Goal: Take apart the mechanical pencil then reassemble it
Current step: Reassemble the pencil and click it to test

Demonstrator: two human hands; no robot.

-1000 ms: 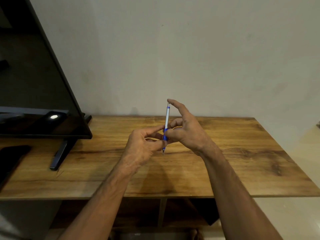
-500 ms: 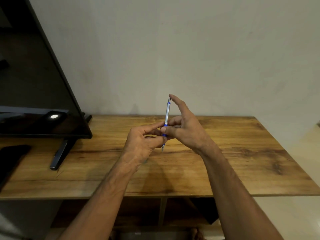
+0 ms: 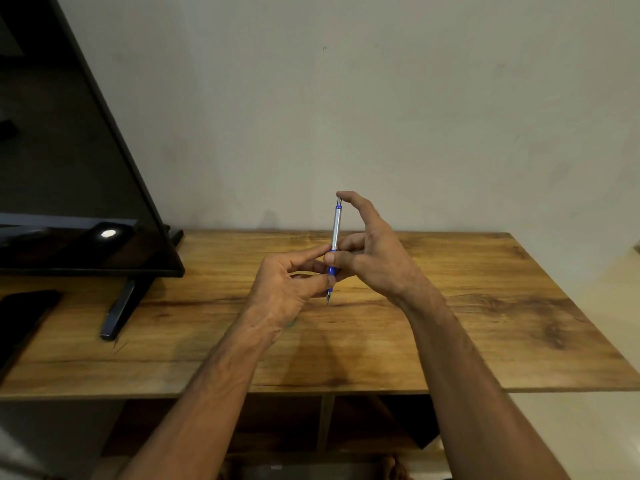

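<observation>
The mechanical pencil (image 3: 336, 226) has a silver barrel and a blue grip, and it stands nearly upright above the wooden table, tip pointing down. My right hand (image 3: 374, 258) holds it: the thumb and middle fingers pinch the barrel just above the blue grip, and the index fingertip rests on the top cap. My left hand (image 3: 287, 285) pinches the blue grip section between thumb and index finger. The metal tip shows below my fingers, a little above the tabletop. The pencil looks whole, with no part separated.
A wooden table (image 3: 485, 306) stands against a plain wall. A black flat screen (image 3: 69, 202) on a stand (image 3: 119, 313) fills the left side. A dark flat object (image 3: 24, 313) lies at the far left edge. Shelves show under the table.
Both hands and the pencil shifted slightly, rising then settling back. The grip is the same and no part has come apart.
</observation>
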